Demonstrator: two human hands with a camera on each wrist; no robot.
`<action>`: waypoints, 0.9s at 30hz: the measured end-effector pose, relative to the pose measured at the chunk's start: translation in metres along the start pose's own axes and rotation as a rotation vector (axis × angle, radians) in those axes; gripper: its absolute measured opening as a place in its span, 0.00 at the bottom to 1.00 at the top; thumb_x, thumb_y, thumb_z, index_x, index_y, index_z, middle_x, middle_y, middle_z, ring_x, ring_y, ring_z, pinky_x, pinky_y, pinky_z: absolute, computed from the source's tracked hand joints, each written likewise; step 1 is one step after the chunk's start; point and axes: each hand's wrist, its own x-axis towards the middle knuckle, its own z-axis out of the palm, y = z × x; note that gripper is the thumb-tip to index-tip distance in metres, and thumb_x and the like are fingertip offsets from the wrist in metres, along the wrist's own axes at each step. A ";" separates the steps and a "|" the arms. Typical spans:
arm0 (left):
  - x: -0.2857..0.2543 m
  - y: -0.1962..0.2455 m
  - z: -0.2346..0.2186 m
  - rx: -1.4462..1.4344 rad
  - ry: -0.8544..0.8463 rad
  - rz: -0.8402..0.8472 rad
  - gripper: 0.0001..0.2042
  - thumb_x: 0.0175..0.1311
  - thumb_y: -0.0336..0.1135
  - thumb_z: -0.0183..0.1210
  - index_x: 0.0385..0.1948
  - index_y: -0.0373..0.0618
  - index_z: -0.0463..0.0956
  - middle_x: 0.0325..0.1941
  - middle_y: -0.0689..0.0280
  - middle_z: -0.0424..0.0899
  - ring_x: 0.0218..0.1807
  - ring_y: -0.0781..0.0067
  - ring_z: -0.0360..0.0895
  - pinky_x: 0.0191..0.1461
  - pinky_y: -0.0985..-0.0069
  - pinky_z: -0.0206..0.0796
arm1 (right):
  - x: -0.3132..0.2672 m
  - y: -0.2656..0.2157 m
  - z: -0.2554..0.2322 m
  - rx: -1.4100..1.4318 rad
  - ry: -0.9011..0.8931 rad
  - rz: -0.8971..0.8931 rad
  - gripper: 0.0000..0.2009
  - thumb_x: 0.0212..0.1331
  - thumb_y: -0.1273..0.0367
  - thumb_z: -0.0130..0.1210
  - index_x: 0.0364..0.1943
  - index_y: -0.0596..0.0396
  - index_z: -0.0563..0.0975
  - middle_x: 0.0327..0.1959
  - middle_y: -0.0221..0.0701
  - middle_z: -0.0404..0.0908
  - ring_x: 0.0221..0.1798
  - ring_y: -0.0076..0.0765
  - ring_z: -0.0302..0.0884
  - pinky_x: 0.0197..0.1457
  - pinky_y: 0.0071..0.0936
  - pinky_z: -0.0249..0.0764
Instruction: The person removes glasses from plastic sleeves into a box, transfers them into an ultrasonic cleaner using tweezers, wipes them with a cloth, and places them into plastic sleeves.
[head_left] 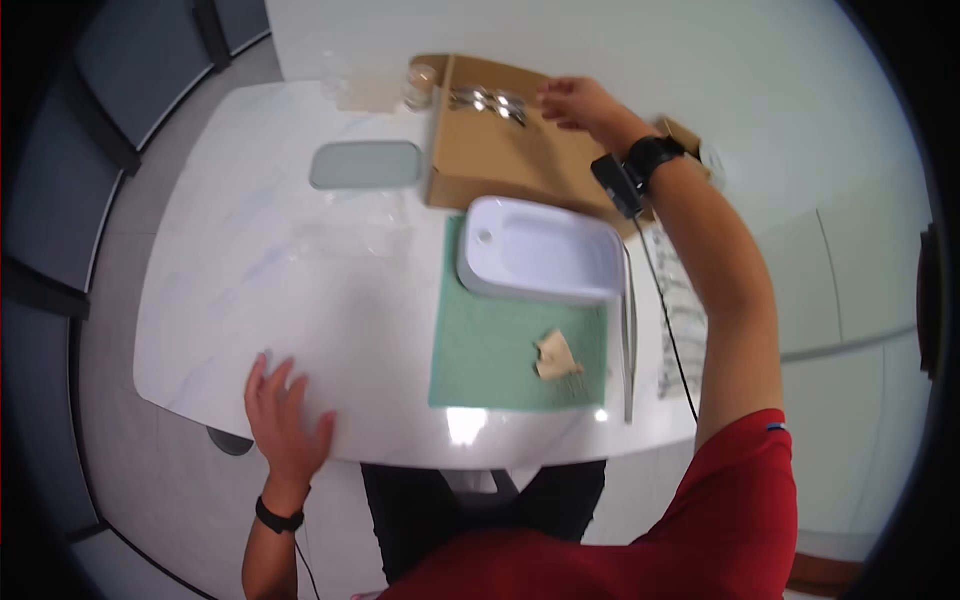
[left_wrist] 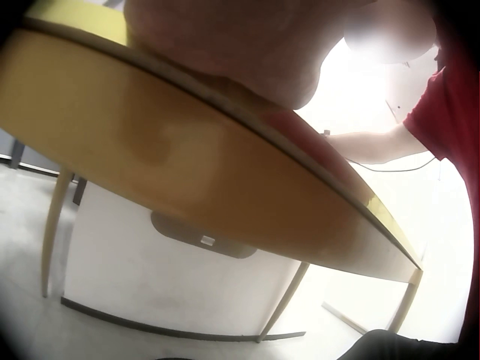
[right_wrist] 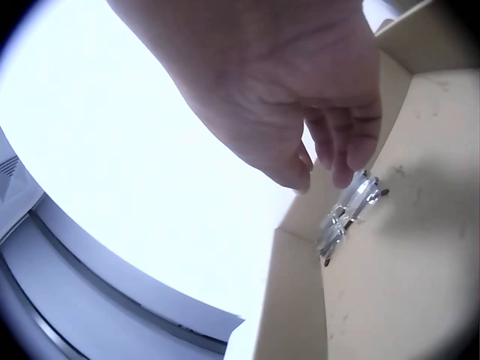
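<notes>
The table [head_left: 200, 300] spread beneath both hands, its far right side hidden by the right arm [head_left: 725, 255]. The cardboard box [head_left: 490, 155] lay below the right hand [head_left: 580, 105], its right edge partly covered by the wrist. Nearer the body than that hand were the green mat [head_left: 500, 350] and white tub [head_left: 560, 255]. The right hand was unclenched, fingers loosely bent, gripping nothing visible. The left hand [head_left: 287, 420] was empty, fingers spread; its wrist view cut them off. The shiny pieces [head_left: 490, 103], blurred, lay in the box, just left of the right fingertips.
</notes>
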 end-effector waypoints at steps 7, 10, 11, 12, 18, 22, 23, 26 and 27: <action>-0.002 -0.002 0.009 0.043 0.077 0.119 0.16 0.65 0.38 0.58 0.50 0.39 0.74 0.62 0.55 0.74 0.69 0.40 0.62 0.67 0.50 0.58 | -0.197 -0.003 -0.095 -0.265 0.031 -0.103 0.16 0.65 0.59 0.59 0.51 0.53 0.80 0.43 0.22 0.84 0.43 0.18 0.79 0.44 0.18 0.72; -0.006 0.006 0.011 0.006 0.093 0.086 0.15 0.65 0.34 0.58 0.50 0.39 0.75 0.62 0.56 0.74 0.70 0.42 0.62 0.68 0.51 0.59 | -0.286 0.038 -0.142 -0.333 0.102 0.009 0.17 0.65 0.59 0.58 0.51 0.54 0.81 0.43 0.24 0.84 0.43 0.20 0.79 0.45 0.20 0.71; -0.007 0.004 0.012 0.009 0.109 0.090 0.14 0.64 0.34 0.58 0.50 0.39 0.75 0.61 0.56 0.74 0.70 0.43 0.62 0.68 0.52 0.59 | -0.315 0.054 -0.149 -0.293 0.198 0.063 0.16 0.64 0.59 0.59 0.47 0.54 0.82 0.39 0.24 0.84 0.41 0.21 0.79 0.42 0.20 0.71; -0.011 0.002 0.012 0.016 0.119 0.094 0.14 0.63 0.33 0.59 0.49 0.39 0.75 0.61 0.56 0.75 0.70 0.43 0.62 0.68 0.52 0.60 | -0.344 0.079 -0.154 -0.246 0.290 0.120 0.15 0.63 0.59 0.59 0.44 0.55 0.83 0.34 0.25 0.83 0.38 0.22 0.80 0.39 0.21 0.72; -0.016 -0.007 0.018 0.020 0.168 0.136 0.13 0.65 0.30 0.59 0.49 0.40 0.75 0.60 0.56 0.76 0.69 0.47 0.64 0.69 0.56 0.58 | -0.451 0.220 -0.164 -0.109 0.487 0.397 0.11 0.60 0.60 0.63 0.39 0.52 0.81 0.31 0.22 0.80 0.35 0.18 0.75 0.35 0.20 0.69; -0.017 -0.004 0.016 0.014 0.181 0.139 0.12 0.64 0.30 0.59 0.49 0.40 0.75 0.59 0.56 0.76 0.68 0.47 0.65 0.68 0.57 0.58 | -0.477 0.246 -0.140 0.011 0.594 0.453 0.10 0.60 0.61 0.62 0.36 0.51 0.80 0.29 0.20 0.79 0.34 0.17 0.74 0.35 0.20 0.70; -0.016 -0.004 0.016 0.006 0.185 0.144 0.12 0.64 0.29 0.59 0.48 0.39 0.75 0.58 0.56 0.76 0.67 0.47 0.65 0.68 0.56 0.59 | -0.480 0.252 -0.139 0.052 0.569 0.453 0.08 0.59 0.63 0.63 0.35 0.52 0.80 0.28 0.20 0.79 0.31 0.16 0.73 0.34 0.18 0.68; -0.016 -0.009 0.019 0.007 0.202 0.148 0.12 0.62 0.28 0.60 0.47 0.39 0.75 0.57 0.56 0.76 0.66 0.47 0.65 0.67 0.56 0.60 | -0.482 0.262 -0.132 0.066 0.533 0.375 0.08 0.58 0.64 0.64 0.33 0.52 0.80 0.26 0.20 0.78 0.29 0.16 0.72 0.31 0.15 0.64; -0.016 -0.010 0.019 -0.014 0.197 0.155 0.12 0.62 0.28 0.60 0.47 0.39 0.75 0.57 0.56 0.76 0.66 0.47 0.66 0.67 0.57 0.60 | -0.482 0.268 -0.131 0.070 0.523 0.365 0.08 0.58 0.64 0.64 0.33 0.52 0.80 0.26 0.20 0.78 0.29 0.16 0.72 0.31 0.15 0.64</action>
